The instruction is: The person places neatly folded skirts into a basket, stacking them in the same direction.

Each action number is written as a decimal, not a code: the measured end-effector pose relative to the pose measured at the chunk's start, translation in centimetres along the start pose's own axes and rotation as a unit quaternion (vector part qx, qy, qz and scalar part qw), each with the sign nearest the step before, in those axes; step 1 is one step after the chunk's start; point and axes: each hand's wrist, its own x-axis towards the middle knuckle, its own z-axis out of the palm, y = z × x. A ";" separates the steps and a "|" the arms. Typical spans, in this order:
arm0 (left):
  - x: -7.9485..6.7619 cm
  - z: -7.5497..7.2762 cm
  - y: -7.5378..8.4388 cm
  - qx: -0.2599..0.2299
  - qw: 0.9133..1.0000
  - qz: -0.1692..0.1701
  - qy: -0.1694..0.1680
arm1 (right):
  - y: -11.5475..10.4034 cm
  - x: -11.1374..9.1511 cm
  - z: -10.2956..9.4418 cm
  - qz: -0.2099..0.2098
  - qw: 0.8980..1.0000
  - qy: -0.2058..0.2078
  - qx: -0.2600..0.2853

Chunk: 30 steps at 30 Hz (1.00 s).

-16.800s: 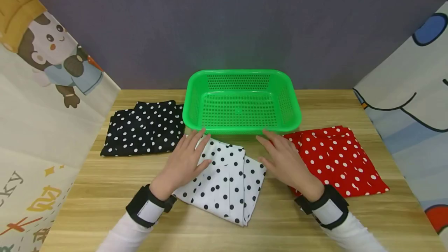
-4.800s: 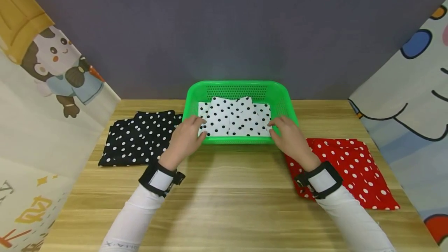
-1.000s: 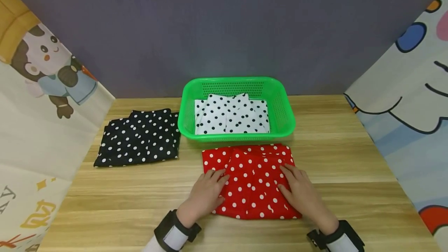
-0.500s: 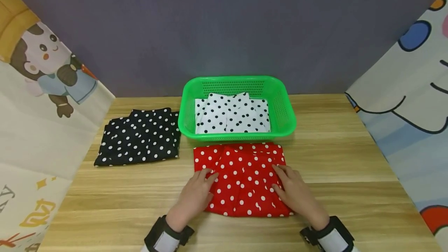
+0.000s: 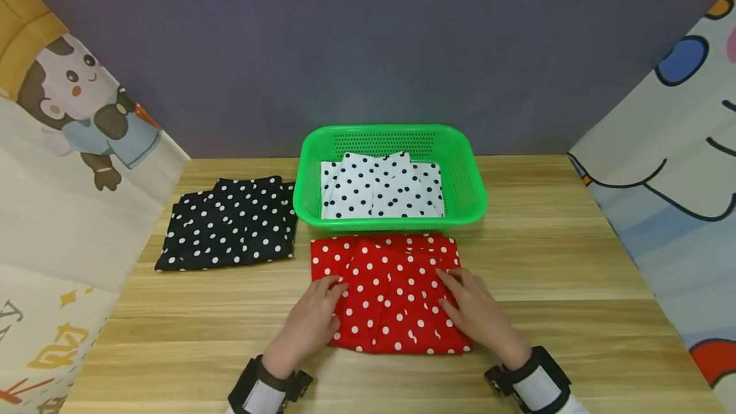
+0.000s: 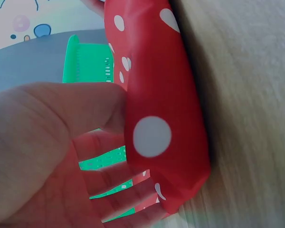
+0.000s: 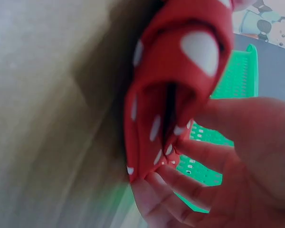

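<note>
A folded red cloth with white dots (image 5: 397, 296) lies flat on the table in front of the green basket (image 5: 477, 206). My left hand (image 5: 310, 321) rests against its left side, and my right hand (image 5: 480, 312) rests on its right side. In both wrist views the fingers are fairly straight and touch the folded layers of the cloth. A folded white cloth with black dots (image 5: 382, 187) lies inside the basket. To the basket's left is a folded black cloth with white dots (image 5: 230, 225).
The wooden table (image 5: 575, 241) meets a dark grey backdrop (image 5: 379, 50) just behind the basket. Cartoon-printed sheets flank it, one on the left (image 5: 57, 209) and one on the right (image 5: 650, 165). The black cloth's right edge adjoins the basket.
The white cloth has gone from the table into the basket. The red cloth has come from the right to before the basket, sliding slightly left with both hands in the last second.
</note>
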 end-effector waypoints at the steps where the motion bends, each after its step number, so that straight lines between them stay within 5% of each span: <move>1: 0.0 -0.1 0.0 -0.002 1.000 -0.005 0.002 | 0.0 0.1 0.0 0.001 1.000 -0.001 0.007; 10: 1.0 -0.4 0.1 0.010 0.994 -0.081 0.074 | 0.4 0.8 -0.5 0.049 0.998 -0.004 0.035; 19: 1.8 -0.9 0.8 0.014 0.984 -0.172 0.044 | 0.2 1.1 -0.7 0.110 0.993 -0.024 0.034; 30: 2.0 -0.4 1.1 0.014 0.983 -0.179 0.046 | -0.6 1.4 -0.3 0.114 0.990 -0.035 0.075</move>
